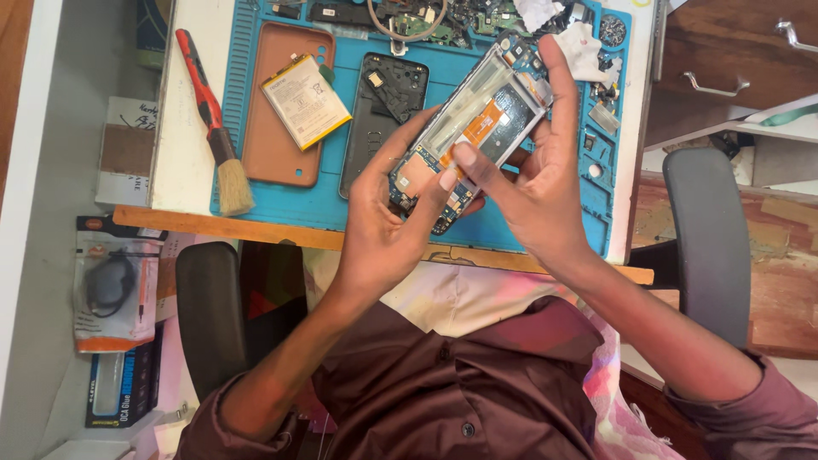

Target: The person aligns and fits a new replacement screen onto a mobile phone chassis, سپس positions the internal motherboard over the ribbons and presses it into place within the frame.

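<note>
Head view looks straight down on two bare hands holding an opened phone (473, 128) above a blue work mat (332, 204) that covers most of the surface (183, 128). The left hand (379, 226) grips the lower end of the phone from below, its fingers (400, 145) curled around the edge, while the thumb lies along the near side. The right hand (532, 183) closes on the phone from the other side: its thumb (469, 162) presses on the exposed inner board near an orange strip, and its long fingers reach up along the far edge to the top corner. The phone is tilted, its top end pointing up and to the right, and it sits clear of the mat. On the mat just left of the hands lies a dark phone back cover (383, 119), and further left a brown case (287, 102) with a flat battery (305, 100) resting on it. A brush (213, 128) with a red handle lies on the bare part of the surface beside the mat. Small parts and boards are scattered along the mat's far edge, too small to tell apart.
</note>
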